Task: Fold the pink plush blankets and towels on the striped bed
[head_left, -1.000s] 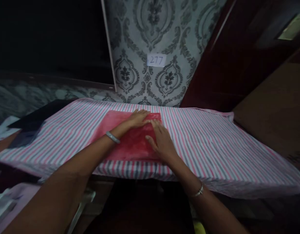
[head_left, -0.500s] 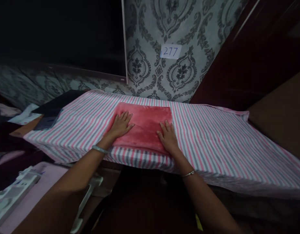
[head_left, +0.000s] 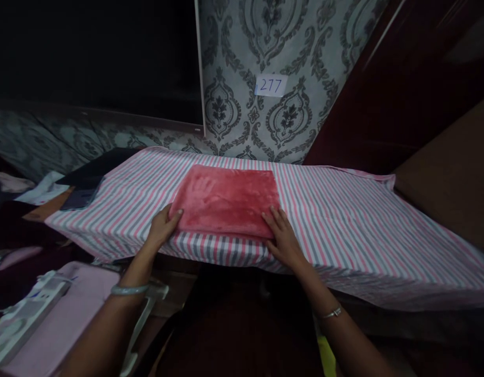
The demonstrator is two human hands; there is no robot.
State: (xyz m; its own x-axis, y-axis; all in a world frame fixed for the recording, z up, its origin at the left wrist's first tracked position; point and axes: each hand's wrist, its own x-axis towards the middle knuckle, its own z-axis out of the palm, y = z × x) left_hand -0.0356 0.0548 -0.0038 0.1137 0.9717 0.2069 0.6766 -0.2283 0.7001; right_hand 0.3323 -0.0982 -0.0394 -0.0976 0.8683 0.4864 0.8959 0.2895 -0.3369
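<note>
A folded red plush cloth (head_left: 226, 199) lies flat on a board covered with pink, grey and white striped fabric (head_left: 344, 220). A handprint shows in its pile near the left end. My left hand (head_left: 162, 226) is at the cloth's near left corner, thumb on top and fingers curled at its edge. My right hand (head_left: 283, 238) rests at the near right corner, fingers stretched out and touching the cloth's edge. Both wrists wear bangles.
A patterned grey wall with a paper tag reading 277 (head_left: 270, 85) stands behind the board. A dark panel (head_left: 92, 57) fills the upper left. Dark items (head_left: 85, 180) lie at the board's left end. A white appliance on pink cloth (head_left: 25, 314) sits lower left.
Both hands slid from the middle of the red cloth back toward me to its near corners. The left hand went from flat on top to gripping the corner.
</note>
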